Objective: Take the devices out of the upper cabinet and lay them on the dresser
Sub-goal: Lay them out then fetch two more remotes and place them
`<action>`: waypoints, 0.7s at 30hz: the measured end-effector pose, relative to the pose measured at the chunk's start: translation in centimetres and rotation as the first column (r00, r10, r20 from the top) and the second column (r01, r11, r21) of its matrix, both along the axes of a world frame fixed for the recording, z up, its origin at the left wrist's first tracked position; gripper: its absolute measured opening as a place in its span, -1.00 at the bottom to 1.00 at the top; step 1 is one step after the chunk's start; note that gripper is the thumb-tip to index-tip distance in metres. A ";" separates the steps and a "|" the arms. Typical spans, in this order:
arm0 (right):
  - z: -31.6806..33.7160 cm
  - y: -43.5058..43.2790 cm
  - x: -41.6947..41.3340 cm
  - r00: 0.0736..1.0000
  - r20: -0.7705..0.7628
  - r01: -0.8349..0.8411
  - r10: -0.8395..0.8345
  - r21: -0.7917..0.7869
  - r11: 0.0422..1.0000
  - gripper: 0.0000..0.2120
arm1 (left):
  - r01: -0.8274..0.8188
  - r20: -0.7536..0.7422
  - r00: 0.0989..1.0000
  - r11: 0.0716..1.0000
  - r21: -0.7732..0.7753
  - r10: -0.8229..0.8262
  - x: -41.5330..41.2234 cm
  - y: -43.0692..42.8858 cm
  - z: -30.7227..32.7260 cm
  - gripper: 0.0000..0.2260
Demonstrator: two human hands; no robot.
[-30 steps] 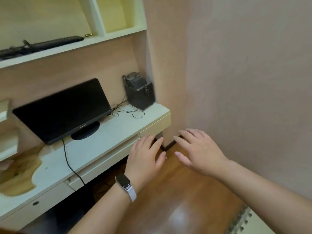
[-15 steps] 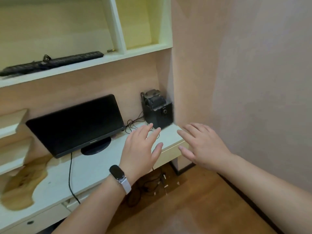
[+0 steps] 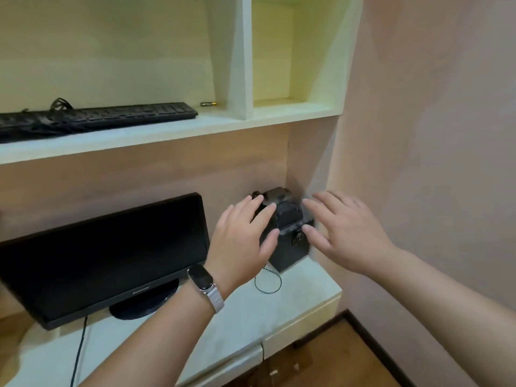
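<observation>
Head view: left hand (image 3: 242, 241) and right hand (image 3: 344, 233), fingers spread and empty, partly hide a blurred black device (image 3: 287, 236) on the desk (image 3: 245, 325).

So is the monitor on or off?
Apparently off: the monitor screen is uniformly black, nothing displayed. Whether it has power, cannot tell.

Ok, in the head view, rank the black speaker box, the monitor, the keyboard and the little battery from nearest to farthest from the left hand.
1. Black speaker box, right beside the left hand, in the corner.
2. Monitor, just to its left on the dresser.
3. Battery, up on the shelf.
4. Keyboard, same shelf, stretching farther left.
</observation>
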State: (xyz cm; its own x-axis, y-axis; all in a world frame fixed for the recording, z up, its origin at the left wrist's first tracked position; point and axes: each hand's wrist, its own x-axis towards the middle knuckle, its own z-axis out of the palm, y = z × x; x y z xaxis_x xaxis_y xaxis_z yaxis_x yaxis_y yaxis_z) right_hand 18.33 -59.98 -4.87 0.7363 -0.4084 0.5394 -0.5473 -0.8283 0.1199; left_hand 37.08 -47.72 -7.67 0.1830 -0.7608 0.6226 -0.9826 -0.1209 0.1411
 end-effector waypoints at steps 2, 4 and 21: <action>1.3 -1.8 2.2 1.000 0.011 0.005 -0.005 -0.012 1.000 -0.49 | 0.013 0.004 1.000 0.999 -0.041 -0.013 2.3 -2.2 1.1 -0.59; 2.6 -3.6 3.7 1.000 0.012 0.018 -0.018 -0.024 1.000 -0.49 | 0.027 0.001 1.000 0.997 -0.073 -0.028 3.9 -4.1 2.3 -0.60; 17.6 -18.1 6.6 0.955 0.275 -0.052 0.108 -0.204 0.978 -0.44 | 0.048 0.098 0.995 0.950 -0.307 -0.018 4.2 -16.9 16.3 -0.58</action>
State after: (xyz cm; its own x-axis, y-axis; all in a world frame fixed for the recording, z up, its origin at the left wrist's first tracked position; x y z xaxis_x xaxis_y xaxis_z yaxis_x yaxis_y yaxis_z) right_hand 24.90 -78.12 12.71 0.5677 -0.2223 0.7927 -0.5148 -0.8472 0.1311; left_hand 41.28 -64.66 8.61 0.0914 -0.5330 0.8411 -0.9958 -0.0532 0.0745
